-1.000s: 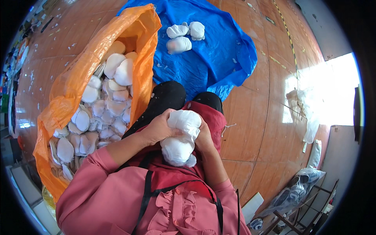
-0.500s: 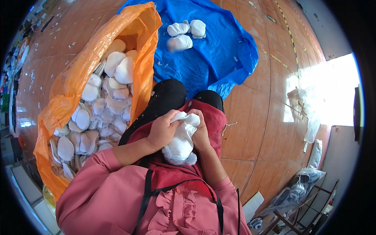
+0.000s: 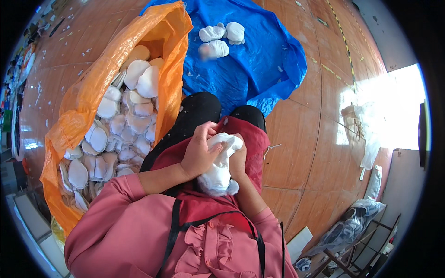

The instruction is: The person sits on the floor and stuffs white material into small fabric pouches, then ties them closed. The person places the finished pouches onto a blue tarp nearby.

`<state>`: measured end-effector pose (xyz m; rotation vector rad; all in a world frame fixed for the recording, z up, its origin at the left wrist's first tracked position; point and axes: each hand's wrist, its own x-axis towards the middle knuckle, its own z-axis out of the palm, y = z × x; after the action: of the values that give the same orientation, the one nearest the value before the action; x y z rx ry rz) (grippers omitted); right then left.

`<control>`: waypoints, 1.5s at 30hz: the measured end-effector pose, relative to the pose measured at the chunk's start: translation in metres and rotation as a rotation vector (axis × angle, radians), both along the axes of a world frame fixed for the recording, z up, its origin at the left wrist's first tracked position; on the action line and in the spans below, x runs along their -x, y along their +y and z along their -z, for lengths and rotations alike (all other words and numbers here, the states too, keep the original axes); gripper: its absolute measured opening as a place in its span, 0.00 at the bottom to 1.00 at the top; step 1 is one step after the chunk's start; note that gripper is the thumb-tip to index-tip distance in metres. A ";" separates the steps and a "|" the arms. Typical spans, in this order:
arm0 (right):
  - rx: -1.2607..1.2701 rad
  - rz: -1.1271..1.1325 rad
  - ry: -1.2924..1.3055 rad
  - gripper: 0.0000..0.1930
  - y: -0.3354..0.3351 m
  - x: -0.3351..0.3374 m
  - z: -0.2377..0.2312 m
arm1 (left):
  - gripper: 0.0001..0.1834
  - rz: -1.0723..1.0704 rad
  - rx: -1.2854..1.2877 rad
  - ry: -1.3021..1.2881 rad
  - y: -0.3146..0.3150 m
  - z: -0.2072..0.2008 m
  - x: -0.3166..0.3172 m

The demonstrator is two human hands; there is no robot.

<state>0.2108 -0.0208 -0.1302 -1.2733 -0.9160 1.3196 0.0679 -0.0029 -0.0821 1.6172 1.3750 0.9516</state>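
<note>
Over my lap, both hands hold a white cloth plush piece (image 3: 218,172), a soft pouch shape with grey fluffy lobes at its lower end. My left hand (image 3: 200,155) is on its left side, thumb pressed against the cloth and fingers curled above it. Gripping the upper right edge of the cloth is my right hand (image 3: 238,157), its fingers partly hidden behind the fabric. Folds at the top of the piece bunch between the two hands.
To my left stands an orange sack (image 3: 69,125), open and filled with flat white oval pads (image 3: 78,175). Ahead, a blue plastic sheet (image 3: 250,65) bears several similar white plush pieces (image 3: 215,48). Clear plastic bags (image 3: 352,222) lie at the right.
My left hand has loosened at the top edge, its index finger lifting and its thumb shifting right across the cloth. The plush piece has moved slightly right.
</note>
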 end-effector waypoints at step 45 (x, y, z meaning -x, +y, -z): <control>0.039 -0.194 0.551 0.19 0.018 -0.011 -0.027 | 0.29 0.163 0.612 -0.632 0.040 -0.033 0.024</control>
<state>0.2217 -0.0030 -0.1030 -0.7911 -0.6295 1.7319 0.0443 0.0372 -0.0487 0.8469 0.9405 0.7492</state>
